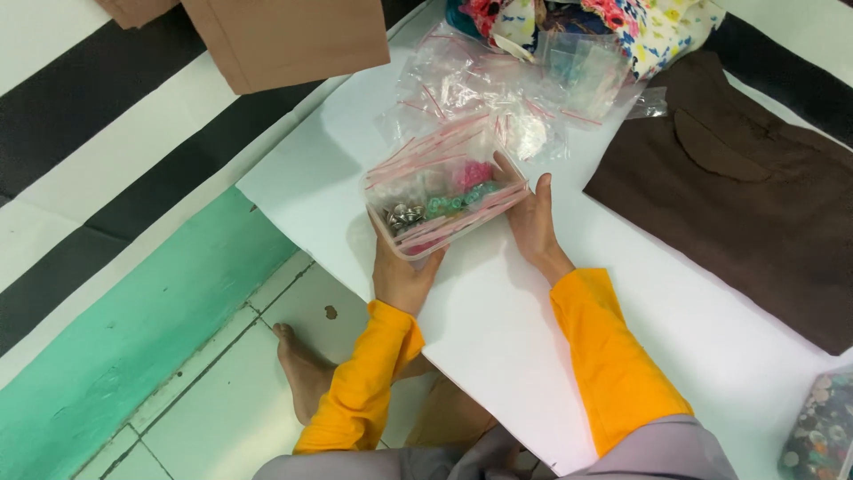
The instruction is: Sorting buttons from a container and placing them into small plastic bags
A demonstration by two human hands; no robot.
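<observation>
A white board lies over a striped mat and a tiled floor; on the board rest a brown garment and loose clear bags. A clear tub of small bagged beads sits mid-board, its long axis running lower left to upper right. The left hand cups its near corner from below, fingers hidden. The right hand presses flat on its right end, fingers straight and together.

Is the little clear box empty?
No, the clear box between the left hand and right hand is packed with small bags of beads and metal bits.
</observation>
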